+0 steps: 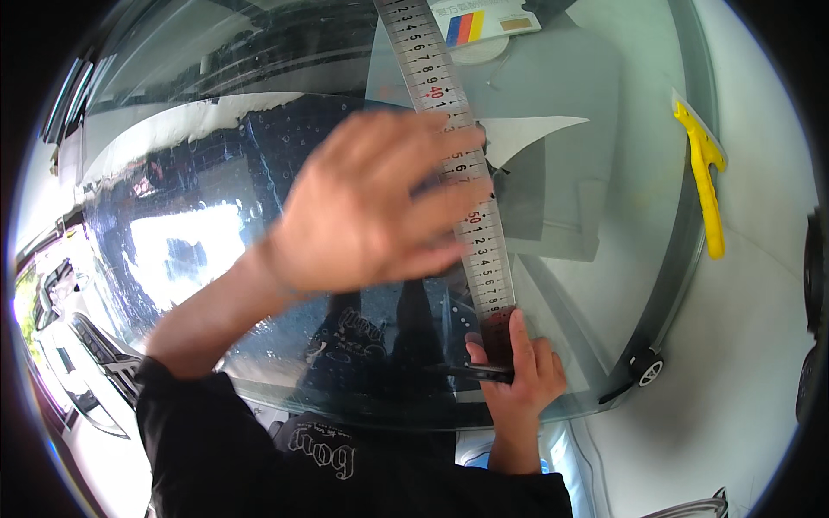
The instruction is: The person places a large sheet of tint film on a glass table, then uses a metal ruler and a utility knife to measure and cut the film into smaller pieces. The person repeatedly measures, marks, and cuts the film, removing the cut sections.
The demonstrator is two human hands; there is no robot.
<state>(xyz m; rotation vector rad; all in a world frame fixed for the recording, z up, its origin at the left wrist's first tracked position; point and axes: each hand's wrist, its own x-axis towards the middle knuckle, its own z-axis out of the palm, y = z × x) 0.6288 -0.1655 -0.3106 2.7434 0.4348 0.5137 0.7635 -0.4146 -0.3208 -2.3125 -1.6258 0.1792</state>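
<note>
A long steel ruler (487,249) lies slantwise over a large curved glass pane (576,291), on which a dark, wet-looking film (298,149) covers the left part. My left hand (382,201), blurred, is spread over the middle of the ruler with its fingertips across the scale; whether it presses on it cannot be told. At the ruler's near end my right hand (528,366) grips a slim black tool (489,372), its kind unclear, with the thumb and fingers beside the ruler's edges. A pointed white piece (531,133) shows right of the ruler.
A yellow-handled scraper or squeegee (704,184) lies past the pane's right edge. A card with coloured stripes (486,24) sits at the far side near a round white object (482,50). A small black wheel-like part (647,370) is at the near right corner. Glare covers the left.
</note>
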